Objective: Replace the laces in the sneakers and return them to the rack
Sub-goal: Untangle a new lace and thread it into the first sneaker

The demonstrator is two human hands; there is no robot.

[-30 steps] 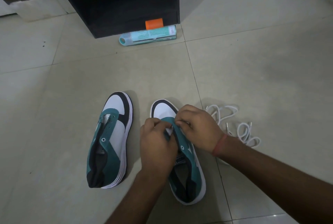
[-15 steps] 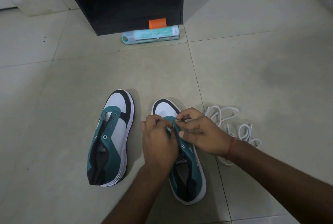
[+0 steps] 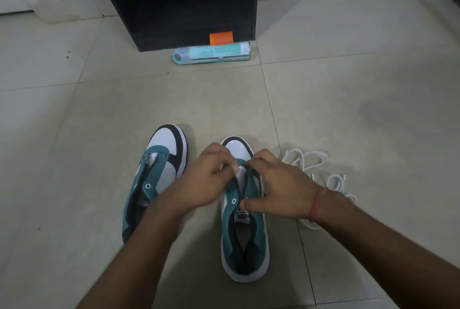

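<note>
Two sneakers lie side by side on the tiled floor point(image 3: 348, 109), toes pointing far: the left sneaker point(image 3: 156, 179) tipped onto its side, the right sneaker point(image 3: 245, 231) upright just beside it. Both hands meet over the right sneaker's front, the left hand point(image 3: 206, 182) at its left edge, the right hand point(image 3: 276, 189) at its right. Loose laces point(image 3: 311, 162) lie right of that sneaker, and far behind stands a cabinet point(image 3: 179, 2) with a tube point(image 3: 211, 55) lying on the floor before it.

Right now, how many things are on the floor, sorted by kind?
Sneakers: 2, left one, right one
White lace heap: 1
Teal tube: 1
Orange thing: 1
Total: 5
</note>
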